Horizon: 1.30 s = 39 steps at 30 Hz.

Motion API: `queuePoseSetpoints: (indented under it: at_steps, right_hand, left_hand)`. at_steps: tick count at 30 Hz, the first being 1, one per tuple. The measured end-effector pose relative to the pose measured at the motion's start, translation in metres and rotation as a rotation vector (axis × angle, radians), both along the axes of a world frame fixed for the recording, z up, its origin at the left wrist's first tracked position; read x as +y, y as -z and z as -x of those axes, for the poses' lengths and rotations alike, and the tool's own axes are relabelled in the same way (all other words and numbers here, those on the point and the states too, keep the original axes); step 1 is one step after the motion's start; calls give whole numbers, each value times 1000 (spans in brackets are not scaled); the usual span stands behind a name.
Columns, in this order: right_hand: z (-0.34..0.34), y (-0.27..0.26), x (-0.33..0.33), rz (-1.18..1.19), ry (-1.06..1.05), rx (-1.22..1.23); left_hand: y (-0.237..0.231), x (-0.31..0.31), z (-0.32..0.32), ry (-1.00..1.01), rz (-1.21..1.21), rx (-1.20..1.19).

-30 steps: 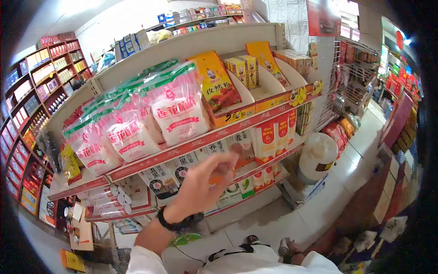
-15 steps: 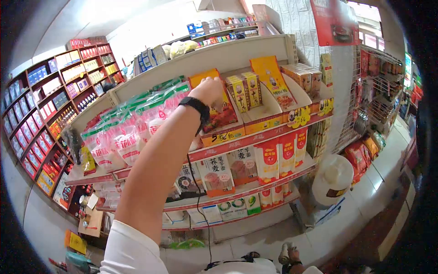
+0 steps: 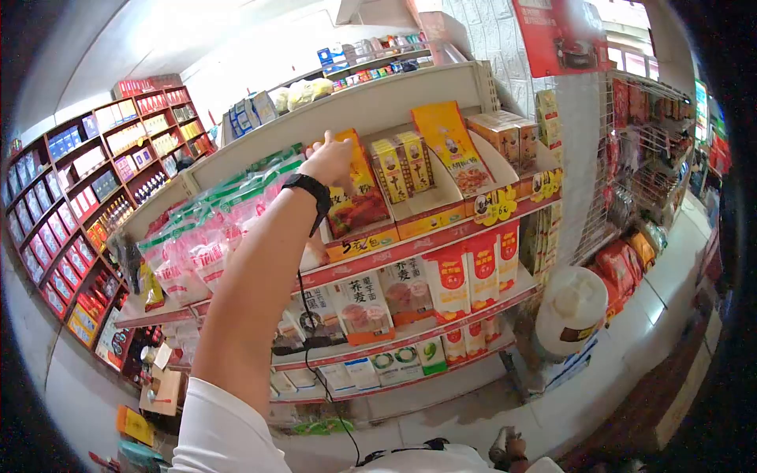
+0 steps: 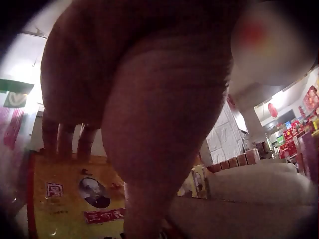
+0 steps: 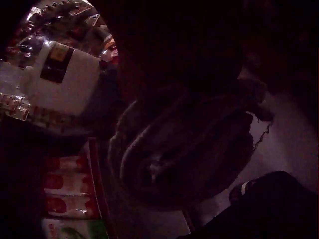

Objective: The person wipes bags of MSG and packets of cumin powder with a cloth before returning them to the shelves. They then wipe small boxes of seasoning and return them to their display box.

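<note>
On the top shelf stands a yellow-and-red spice packet point(image 3: 356, 189), upright and leaning back. My left hand point(image 3: 326, 160) reaches up to its upper left edge. In the left wrist view, the fingers point(image 4: 67, 142) go over the top edge of the packet point(image 4: 75, 199) and behind it, with the thumb in front. A dark watch point(image 3: 309, 191) is on this wrist. Low at the bottom of the head view hangs my right hand point(image 3: 512, 448). It is dark and folded-looking in the right wrist view, and I cannot tell whether it holds anything.
Pink-and-green bags of white seasoning point(image 3: 213, 244) crowd the shelf at left. To the right are small yellow boxes point(image 3: 402, 165) and another yellow packet point(image 3: 453, 150). Noodle packs point(image 3: 359, 307) line the shelf below. A white drum point(image 3: 572, 311) stands on the floor at right.
My left hand has risen from in front of the lower shelf to the top of the spice packet. The head view has shifted. My right hand stays low.
</note>
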State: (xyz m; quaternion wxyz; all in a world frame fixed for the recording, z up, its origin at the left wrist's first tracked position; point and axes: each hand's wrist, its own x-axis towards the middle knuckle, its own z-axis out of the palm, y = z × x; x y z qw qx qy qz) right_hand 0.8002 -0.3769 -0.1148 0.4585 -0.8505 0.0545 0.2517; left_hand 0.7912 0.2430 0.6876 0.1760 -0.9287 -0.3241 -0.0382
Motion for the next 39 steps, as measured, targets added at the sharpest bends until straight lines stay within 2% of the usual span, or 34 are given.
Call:
queuePoseSetpoints:
  at_steps: [3,5,8,9,10,11,12,13,15,16,19,20,21,23,24,25,27,28,29,30,31,32,33,34,36,37,38,39]
  right_hand:
    - [-6,-29,8,68,-85,-166]
    - [4,-41,10,118,-145,-274]
    - [69,-50,27,189,-234,-434]
    - [67,-55,32,208,-263,-488]
    - [26,-13,-2,204,-267,-491]
    - [18,24,-7,388,-666,-571]
    - [-6,37,5,571,-1069,-637]
    - [-15,56,11,572,-1077,-637]
    - [-28,75,21,513,-746,-327]
    - [-31,67,23,518,-759,-334]
    - [-36,20,65,154,-588,-118]
    - [-32,0,82,38,-525,-43]
    - [-31,-20,93,-74,-457,32]
    - [-17,-60,128,-300,-305,175]
    - [-17,-75,128,-415,-225,245]
    - [-13,-84,132,-412,-224,240]
    - [-16,-79,150,-189,-300,207]
    - [-30,3,123,-189,-299,202]
    - [-45,63,115,-165,-419,-11]
    - [-43,97,143,-137,-535,-225]
    - [-35,63,111,-135,-531,-229]
    - [-20,7,123,-298,-317,-168]
    - [21,-85,144,-457,-101,-104]
    - [17,-81,138,-456,-96,-106]
    - [9,-65,114,-114,-258,15]
    - [-6,26,66,-116,-251,19]
    - [-12,78,56,11,-618,-205]
    - [-26,100,57,142,-982,-430]
  left_hand:
    - [-4,12,2,96,-85,-23]
    - [-5,10,9,240,-99,-366]
    - [-27,-19,36,339,-91,-334]
    - [-35,-29,43,336,-94,-336]
    - [-42,-38,48,349,-129,-373]
    - [-48,-44,55,359,-161,-406]
    - [-55,-49,65,430,-167,-437]
    - [-64,-54,73,423,-164,-436]
    - [-82,-66,92,393,-69,-483]
    - [-90,-77,105,380,39,-497]
    - [-83,-73,116,424,170,-593]
    - [-72,-64,112,468,76,-641]
    - [-63,-60,109,461,79,-647]
    - [-54,-58,104,548,-164,-742]
    - [-55,-62,102,532,-106,-716]
    - [-54,-61,97,533,-104,-722]
    - [-51,-52,86,462,-122,-663]
    - [-50,-46,81,464,-123,-668]
    - [-49,-41,76,457,-163,-660]
    - [-49,-37,71,451,-200,-652]
    - [-50,-33,67,455,-200,-657]
    - [-51,-30,64,458,-200,-675]
    - [-52,-27,62,461,-200,-692]
    - [-55,-29,62,466,-198,-693]
    - [-65,-33,62,444,-159,-593]
    - [-69,-35,62,451,-157,-590]
    - [-71,-35,63,472,-151,-573]
    - [-73,-35,62,493,-143,-556]
